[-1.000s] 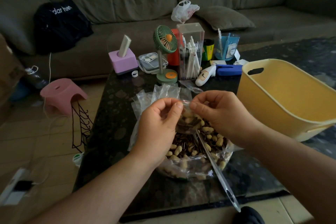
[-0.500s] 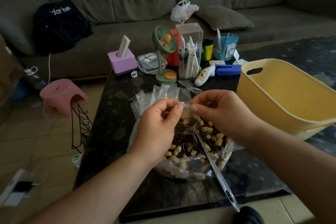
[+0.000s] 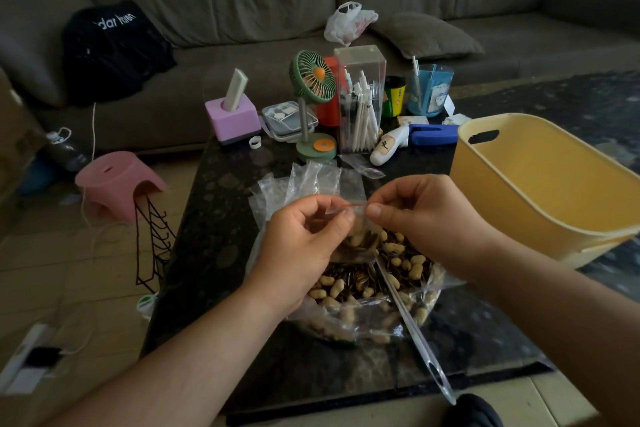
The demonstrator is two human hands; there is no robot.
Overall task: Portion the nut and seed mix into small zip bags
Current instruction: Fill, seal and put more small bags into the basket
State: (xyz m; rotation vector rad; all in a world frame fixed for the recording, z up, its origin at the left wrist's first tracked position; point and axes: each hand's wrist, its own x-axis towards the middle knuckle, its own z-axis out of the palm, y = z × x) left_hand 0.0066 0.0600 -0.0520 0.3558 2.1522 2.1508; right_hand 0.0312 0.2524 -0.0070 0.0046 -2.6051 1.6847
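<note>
Two bare hands met above the dark speckled stone counter (image 3: 214, 218), each grip narrowed to a pinch on the red-striped top edge of one small clear zip bag (image 3: 356, 239). The left hand (image 3: 304, 250) pinched the left end of that seal, the right hand (image 3: 426, 218) the right end, so the seal's long axis ran side to side between the thumbs, with neither hand plainly nearer to it. The little bag hung straight down from both grips, already partly filled, directly over the large open clear bag of peanuts and striped sunflower seeds (image 3: 381, 281) resting on the counter. A long clear plastic scoop (image 3: 415, 336) lay in that mix, its handle reaching toward the near edge. The step in hand looked like pressing the seal shut along its length, left to right or the reverse. Just beyond the hands lay a loose heap of empty clear zip bags (image 3: 304, 180), and to the right stood a pale yellow plastic tub (image 3: 519, 191), apparently empty.
</note>
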